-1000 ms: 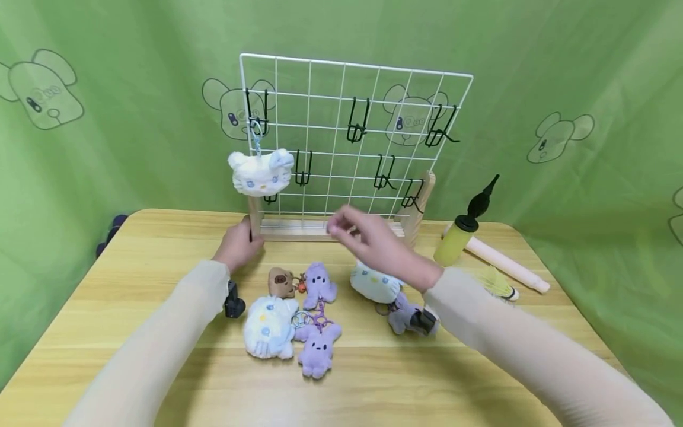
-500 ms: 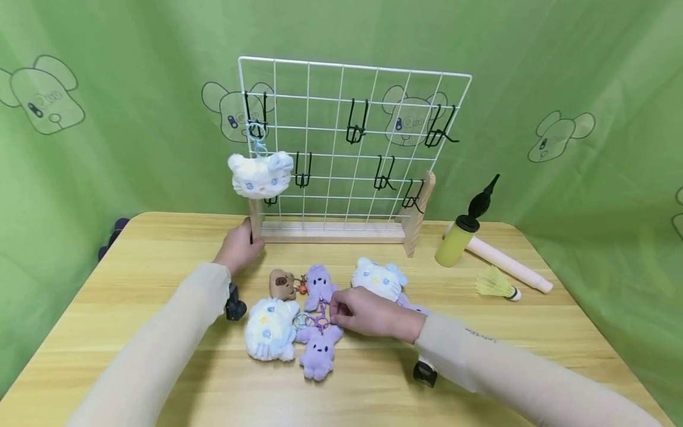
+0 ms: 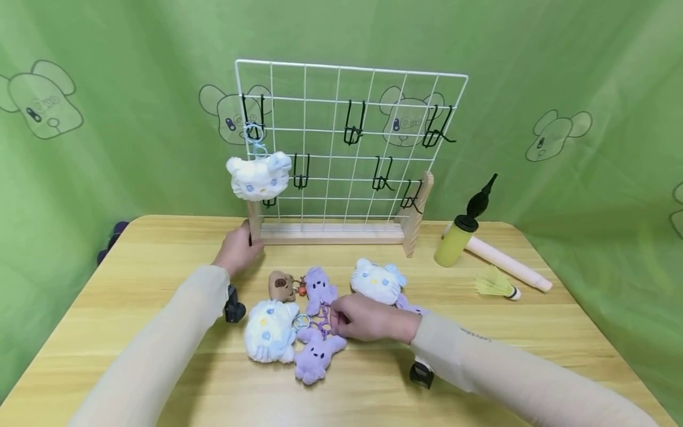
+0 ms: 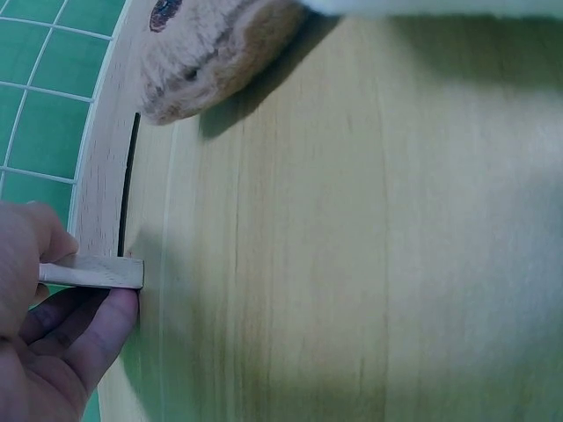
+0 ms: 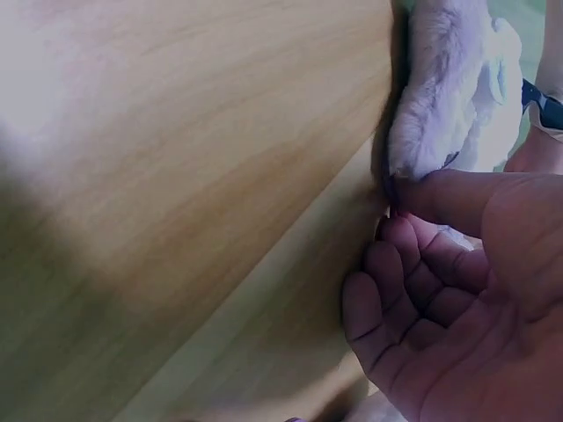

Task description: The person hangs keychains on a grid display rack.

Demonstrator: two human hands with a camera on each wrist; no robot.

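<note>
My left hand grips the left wooden foot of a white wire grid rack. At the table's middle, my right hand pinches the purple ring of a purple plush keychain between thumb and fingertips; the ring is mostly hidden in the right wrist view. Just behind lie another purple plush keychain and a brown plush. A white cat plush keychain lies to the left. Beyond my right hand is a second white cat plush, with a partly covered purple plush.
From a top-left hook of the rack hangs a white cat plush. Several black hooks sit on the grid. A yellow hand pump, a pink tube and a yellow shuttlecock are at the right.
My right hand came down from in front of the rack to the purple keychains and took hold of a ring. The nearest purple plush has tilted slightly. The left hand stays on the foot.
</note>
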